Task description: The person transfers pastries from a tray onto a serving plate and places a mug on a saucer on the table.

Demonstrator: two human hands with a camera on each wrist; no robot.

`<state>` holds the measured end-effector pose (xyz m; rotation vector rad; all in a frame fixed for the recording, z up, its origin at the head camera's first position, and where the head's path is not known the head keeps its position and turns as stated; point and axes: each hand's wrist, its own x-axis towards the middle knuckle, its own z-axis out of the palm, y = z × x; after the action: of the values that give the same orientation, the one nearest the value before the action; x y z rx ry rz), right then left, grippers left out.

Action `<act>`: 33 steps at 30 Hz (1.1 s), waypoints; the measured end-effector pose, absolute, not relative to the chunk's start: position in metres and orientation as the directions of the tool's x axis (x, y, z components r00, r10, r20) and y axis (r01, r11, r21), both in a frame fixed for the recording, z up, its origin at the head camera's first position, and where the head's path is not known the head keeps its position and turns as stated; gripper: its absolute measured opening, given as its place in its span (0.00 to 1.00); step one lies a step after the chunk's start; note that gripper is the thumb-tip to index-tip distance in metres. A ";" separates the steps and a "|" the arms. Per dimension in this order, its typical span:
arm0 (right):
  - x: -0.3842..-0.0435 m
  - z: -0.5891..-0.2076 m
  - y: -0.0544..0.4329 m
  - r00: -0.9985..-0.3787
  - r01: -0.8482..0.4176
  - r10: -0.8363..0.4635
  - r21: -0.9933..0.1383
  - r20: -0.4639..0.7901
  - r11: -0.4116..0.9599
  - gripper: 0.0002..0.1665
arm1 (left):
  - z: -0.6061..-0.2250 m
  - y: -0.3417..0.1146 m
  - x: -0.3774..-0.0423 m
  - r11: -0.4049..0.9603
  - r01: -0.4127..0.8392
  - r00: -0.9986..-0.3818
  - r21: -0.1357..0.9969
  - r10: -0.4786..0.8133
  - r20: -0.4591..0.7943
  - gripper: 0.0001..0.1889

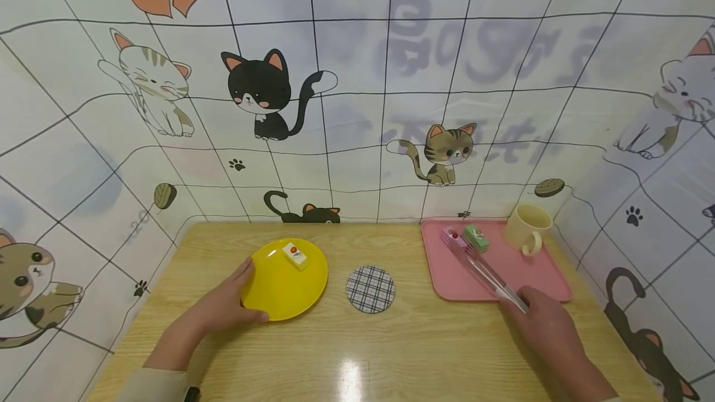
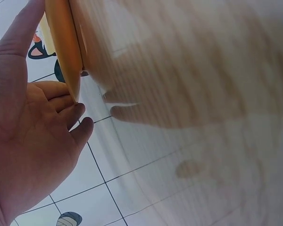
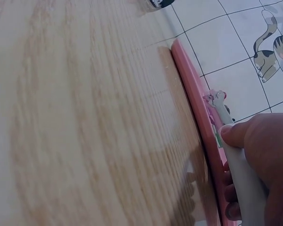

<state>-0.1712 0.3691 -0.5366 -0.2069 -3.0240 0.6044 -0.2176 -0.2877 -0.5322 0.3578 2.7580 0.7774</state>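
Note:
At the left of the table, my left hand [image 1: 223, 306] holds the rim of a yellow plate [image 1: 282, 296], thumb at the near side and fingers farther along the edge. A small white-and-yellow toy cake piece [image 1: 295, 255] lies on that plate. My right hand [image 1: 550, 330] grips metal tongs [image 1: 494, 278] above the front edge of a pink tray [image 1: 536, 281]. The tongs' tips are at a small pink toy cake piece [image 1: 454, 237]; whether they clamp it I cannot tell. Beside it lies a green piece [image 1: 476, 238]. The right wrist view shows the thumb on the tongs [image 3: 243, 174].
A cream mug [image 1: 525, 228] stands at the tray's back right corner, handle toward me. Between plate and tray lies a round checked coaster [image 1: 371, 289]. A cat-patterned curtain [image 1: 357, 110] hangs behind the wooden table [image 1: 313, 358] and along its sides.

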 end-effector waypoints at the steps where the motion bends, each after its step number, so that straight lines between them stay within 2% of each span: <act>1: -0.171 -0.537 0.369 -0.990 0.117 0.137 -0.386 0.027 0.915 0.24 | -0.532 -0.288 -0.218 0.828 0.162 -0.938 0.536 0.299 -0.178 0.72; 12: -0.163 -0.534 0.366 -0.986 0.043 0.103 -0.397 0.132 0.917 0.23 | -0.535 -0.289 -0.218 0.825 0.171 -0.937 0.539 0.306 -0.171 0.72; 25: -0.166 -0.526 0.344 -0.989 0.014 0.075 -0.415 0.131 0.910 0.17 | -0.533 -0.288 -0.215 0.823 0.163 -0.937 0.544 0.302 -0.176 0.71; 33: -0.170 -0.525 0.324 -0.975 -0.100 -0.002 -0.431 0.221 0.897 0.15 | -0.533 -0.288 -0.217 0.820 0.172 -0.936 0.546 0.309 -0.170 0.71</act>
<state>-0.1698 0.3237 -0.5247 0.0778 -2.8477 0.6644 -0.2167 -0.2878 -0.5325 0.3701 2.7526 0.7913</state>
